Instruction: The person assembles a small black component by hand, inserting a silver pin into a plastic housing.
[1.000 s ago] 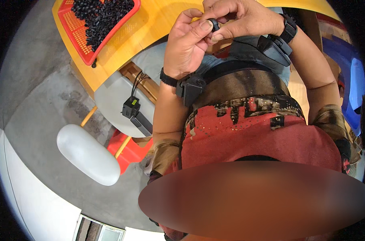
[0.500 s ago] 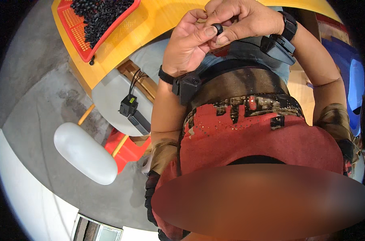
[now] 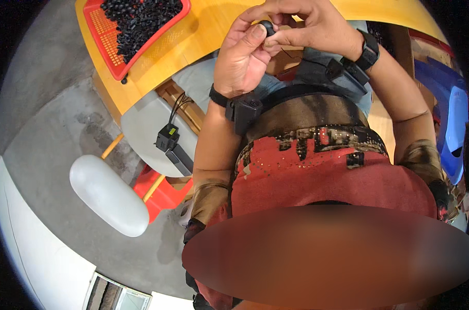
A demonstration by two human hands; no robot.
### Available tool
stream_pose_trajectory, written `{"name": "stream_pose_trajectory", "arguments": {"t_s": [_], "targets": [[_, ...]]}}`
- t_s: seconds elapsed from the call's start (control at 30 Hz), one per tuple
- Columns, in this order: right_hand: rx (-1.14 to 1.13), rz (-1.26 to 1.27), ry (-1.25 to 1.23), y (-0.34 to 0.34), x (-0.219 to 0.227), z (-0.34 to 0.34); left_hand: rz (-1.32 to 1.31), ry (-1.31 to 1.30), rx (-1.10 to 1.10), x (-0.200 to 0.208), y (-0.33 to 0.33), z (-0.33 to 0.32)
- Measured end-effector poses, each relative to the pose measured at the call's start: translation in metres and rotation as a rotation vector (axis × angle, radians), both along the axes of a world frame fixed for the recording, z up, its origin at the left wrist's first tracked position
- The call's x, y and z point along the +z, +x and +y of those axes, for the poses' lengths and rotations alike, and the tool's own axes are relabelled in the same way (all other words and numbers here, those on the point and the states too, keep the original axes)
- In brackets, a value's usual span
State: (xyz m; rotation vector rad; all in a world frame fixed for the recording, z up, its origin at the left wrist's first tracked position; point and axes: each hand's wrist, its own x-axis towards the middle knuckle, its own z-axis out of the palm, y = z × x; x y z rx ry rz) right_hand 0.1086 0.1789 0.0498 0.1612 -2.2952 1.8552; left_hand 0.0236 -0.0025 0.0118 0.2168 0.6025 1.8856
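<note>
A small round black part is pinched between my two hands above the near edge of the yellow table. My left hand is closed on it, with the thumb pressed against its side. From the right, my right hand meets it with thumb and fingertips, also closed. The fingers hide much of the part, so its full shape cannot be made out. To the left, a red plastic basket holds a heap of small black parts, some of them round.
The yellow table curves along the top. One small black ball sits by the basket's near corner. At my left stands a grey seat with a padded backrest, carrying a black device with cables. A blue plastic object is at far right.
Both hands have shifted slightly up and to the left in the picture, with the black part still between them. The basket and table appear a little further right as the view moved.
</note>
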Motion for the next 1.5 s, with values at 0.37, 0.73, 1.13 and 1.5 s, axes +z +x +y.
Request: {"name": "stream_pose_trajectory", "arguments": {"t_s": [0.37,0.73,1.13,1.5], "targets": [[-0.200,0.460,0.581,-0.002,-0.011,-0.013,-0.219,0.067,0.170,-0.014,0.005,-0.003],[-0.150,0.291,0.688,-0.020,-0.023,-0.012,-0.092,-0.175,0.265,-0.010,0.003,-0.003],[-0.309,0.191,0.271,-0.014,-0.010,-0.031,-0.121,-0.071,0.211,-0.018,0.001,-0.004],[-0.420,0.759,0.377,-0.025,-0.054,-0.020,-0.156,-0.138,0.144,-0.004,0.005,0.001]]}}
